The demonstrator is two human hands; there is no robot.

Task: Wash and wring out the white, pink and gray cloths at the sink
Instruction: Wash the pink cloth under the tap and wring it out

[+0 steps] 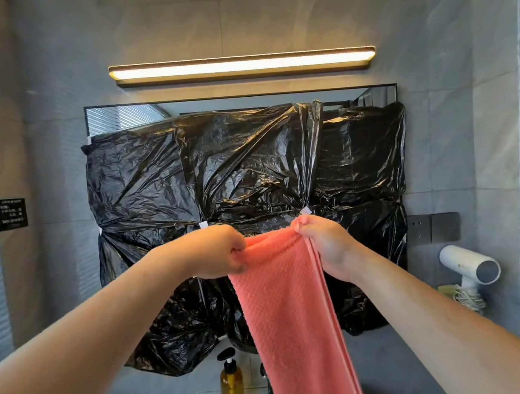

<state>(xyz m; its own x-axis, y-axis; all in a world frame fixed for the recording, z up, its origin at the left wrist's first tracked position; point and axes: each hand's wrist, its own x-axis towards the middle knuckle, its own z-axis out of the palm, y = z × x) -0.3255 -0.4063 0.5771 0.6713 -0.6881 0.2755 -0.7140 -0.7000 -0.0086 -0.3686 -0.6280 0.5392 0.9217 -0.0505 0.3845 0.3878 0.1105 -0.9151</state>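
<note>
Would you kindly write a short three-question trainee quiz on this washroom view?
1. True or false: both hands grip the pink cloth by its top edge.
2. What covers the mirror? A) black plastic B) a curtain C) paper
3. Fill in: the amber pump bottle stands to the ____ of the hanging cloth.

Key: 1 true, as the left hand and right hand pinch the top edge; 2 A, black plastic; 3 left.
</note>
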